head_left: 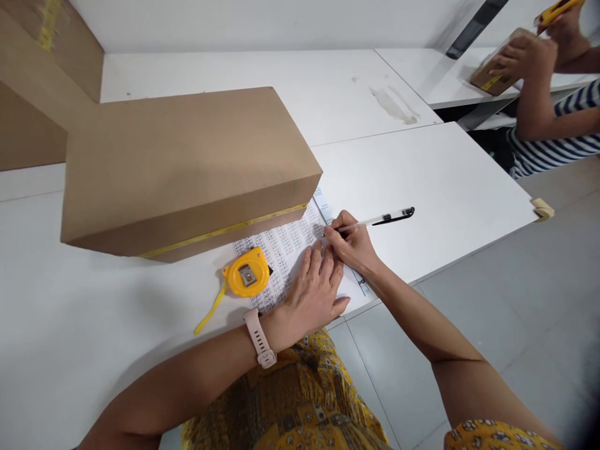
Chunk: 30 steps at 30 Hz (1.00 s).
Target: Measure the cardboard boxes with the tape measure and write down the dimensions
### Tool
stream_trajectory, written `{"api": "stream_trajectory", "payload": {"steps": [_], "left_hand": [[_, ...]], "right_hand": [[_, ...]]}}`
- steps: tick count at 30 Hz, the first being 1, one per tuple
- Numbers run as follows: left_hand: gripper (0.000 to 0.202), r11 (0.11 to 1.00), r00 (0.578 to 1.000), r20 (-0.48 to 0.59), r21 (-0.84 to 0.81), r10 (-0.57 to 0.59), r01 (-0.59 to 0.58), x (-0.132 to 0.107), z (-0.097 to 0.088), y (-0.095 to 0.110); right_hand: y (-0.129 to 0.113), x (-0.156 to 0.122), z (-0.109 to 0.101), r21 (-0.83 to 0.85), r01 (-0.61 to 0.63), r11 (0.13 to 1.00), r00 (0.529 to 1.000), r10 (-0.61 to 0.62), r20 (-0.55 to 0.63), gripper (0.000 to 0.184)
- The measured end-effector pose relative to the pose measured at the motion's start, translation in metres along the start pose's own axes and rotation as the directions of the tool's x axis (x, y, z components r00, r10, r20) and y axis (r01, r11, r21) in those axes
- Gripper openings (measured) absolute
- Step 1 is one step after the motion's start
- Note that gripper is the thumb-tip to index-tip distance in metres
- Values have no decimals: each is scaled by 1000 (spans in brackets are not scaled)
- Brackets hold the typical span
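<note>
My right hand (352,242) grips a pen (375,221) with a clear barrel and black clip, its tip touching a written sheet of paper (294,241). Lines of dark handwriting fill much of that sheet. Flat on the paper, with fingers stretched out, lies my left hand (311,289). A yellow tape measure (247,273) rests on the sheet's left part, its yellow strap trailing toward me. Just behind stands a large brown cardboard box (192,162) with a measuring tape strip (229,230) along its lower side, covering part of the paper.
Another cardboard box (51,50) stands at the far left. At the upper right, a co-worker's hands (529,56) hold a small box (492,75) and a yellow tool (557,12). The white table (412,175) has its front edge near my body.
</note>
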<state>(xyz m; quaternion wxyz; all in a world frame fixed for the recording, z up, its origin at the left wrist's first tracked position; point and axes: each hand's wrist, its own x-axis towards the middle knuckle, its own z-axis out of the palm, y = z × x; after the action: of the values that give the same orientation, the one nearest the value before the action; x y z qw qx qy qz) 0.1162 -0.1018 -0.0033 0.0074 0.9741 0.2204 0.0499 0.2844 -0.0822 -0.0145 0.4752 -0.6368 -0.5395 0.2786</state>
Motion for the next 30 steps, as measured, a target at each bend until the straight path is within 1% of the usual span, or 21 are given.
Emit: {"api": "stream_trajectory", "payload": {"steps": [13, 19, 22, 27, 30], "left_hand": [[77, 1000, 1000, 3, -14, -2, 2, -1, -1, 0], [76, 1000, 1000, 9, -13, 2, -2, -1, -2, 0], [76, 1000, 1000, 14, -14, 4, -4, -1, -2, 0], [76, 1000, 1000, 10, -17, -2, 2, -1, -1, 0], [76, 1000, 1000, 12, -12, -3, 3, -1, -1, 0]], "right_hand": [[-3, 0, 0, 0, -37, 999, 999, 37, 12, 24], [-2, 0, -1, -4, -16, 1000, 1000, 16, 21, 22], [-2, 0, -1, 5, -9, 1000, 1000, 9, 15, 21], [-2, 0, -1, 26, -49, 998, 999, 49, -8, 23], [-1, 0, -1, 23, -45, 999, 999, 45, -11, 24]]}}
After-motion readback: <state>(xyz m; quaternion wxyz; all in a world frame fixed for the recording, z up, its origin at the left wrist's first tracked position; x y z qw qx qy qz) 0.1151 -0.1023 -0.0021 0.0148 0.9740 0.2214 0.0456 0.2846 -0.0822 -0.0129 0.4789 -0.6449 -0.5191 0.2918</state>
